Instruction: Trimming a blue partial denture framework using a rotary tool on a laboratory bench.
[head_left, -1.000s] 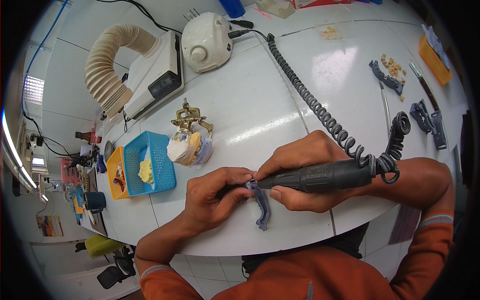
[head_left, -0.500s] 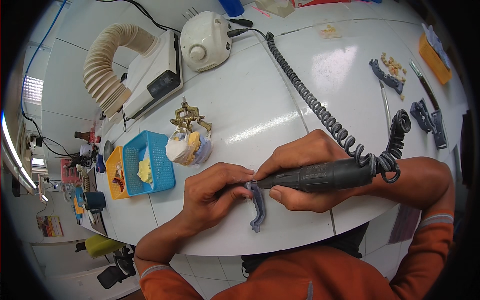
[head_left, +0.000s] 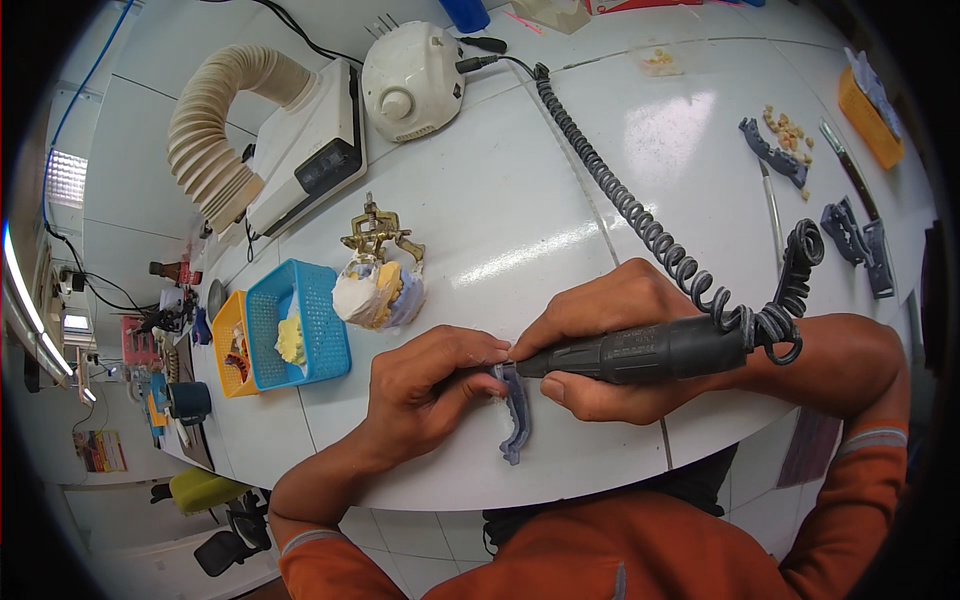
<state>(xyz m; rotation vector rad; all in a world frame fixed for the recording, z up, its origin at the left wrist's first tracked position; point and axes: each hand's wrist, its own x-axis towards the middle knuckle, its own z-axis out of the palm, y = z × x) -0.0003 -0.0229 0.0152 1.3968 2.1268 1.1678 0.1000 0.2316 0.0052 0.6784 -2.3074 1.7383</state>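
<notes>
Since earlier frame: bluish-grey curved piece [head_left: 515, 415] tilted slightly, lower end swung toward 6 o'clock; hands held place.

White table [head_left: 560, 210]: work surface.
Extraction unit with ribbed hose [head_left: 290, 150]: 11 o'clock.
White motor unit [head_left: 412, 68]: 12 o'clock; coiled cable [head_left: 640, 225] ran to handpiece.
Right hand [head_left: 620, 345]: fingers closed around dark handpiece [head_left: 640, 352], tip at piece.
Left hand [head_left: 430, 385]: pinched piece, near table edge, centre.
Blue basket [head_left: 298, 325]: 9 o'clock.
Plaster model on brass articulator [head_left: 380, 285]: beside basket.
</notes>
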